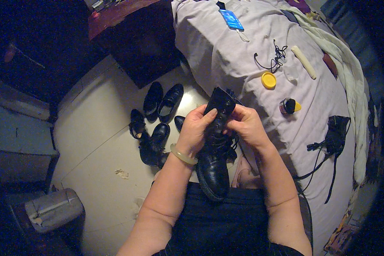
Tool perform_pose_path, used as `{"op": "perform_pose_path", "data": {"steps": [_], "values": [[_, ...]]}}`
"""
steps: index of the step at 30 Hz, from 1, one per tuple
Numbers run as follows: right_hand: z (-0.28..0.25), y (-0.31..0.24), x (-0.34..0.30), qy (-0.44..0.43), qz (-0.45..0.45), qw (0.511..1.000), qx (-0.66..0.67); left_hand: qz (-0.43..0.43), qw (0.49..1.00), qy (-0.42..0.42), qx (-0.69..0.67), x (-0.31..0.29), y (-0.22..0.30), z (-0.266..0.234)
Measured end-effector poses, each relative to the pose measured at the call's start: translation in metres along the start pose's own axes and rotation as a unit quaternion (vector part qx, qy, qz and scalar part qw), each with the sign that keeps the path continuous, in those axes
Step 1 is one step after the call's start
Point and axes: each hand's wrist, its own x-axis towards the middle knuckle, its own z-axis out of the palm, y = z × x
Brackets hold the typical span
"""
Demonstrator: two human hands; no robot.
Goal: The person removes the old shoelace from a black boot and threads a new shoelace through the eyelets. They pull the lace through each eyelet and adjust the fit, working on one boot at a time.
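Above my lap I hold a black lace-up boot (213,168), its toe toward me and its ankle opening pointing away. My left hand (193,128), with a pale bangle (183,155) on the wrist, grips the left side of the boot's upper, thumb near the eyelets. My right hand (249,128) is closed on the opposite side of the upper, its thumb and fingers pinched by the eyelets. Whether it also pinches a lace cannot be made out. Dark lace ends hang beside the boot, below my right hand.
On the bed (226,55) to the right lie a phone (231,19), tangled black laces (277,57), a yellow lid (268,80), a small dark jar (287,106), a cream stick-shaped thing (304,62) and a black strapped item (335,136). Black shoes (170,102) and boots (149,149) stand on the floor.
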Motion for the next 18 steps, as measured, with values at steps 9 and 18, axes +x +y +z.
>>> {"op": "perform_pose_path", "data": {"steps": [9,18], "values": [[-0.0044,0.0026,0.0004,-0.011,-0.001,1.000,0.014,-0.016,1.000,0.020,0.018,0.0007,-0.0022,-0.0014],[-0.0064,0.0079,0.0025,-0.014,0.010,1.000,0.026,-0.008,0.999,0.029,0.014,0.0013,-0.0034,-0.0017]]}}
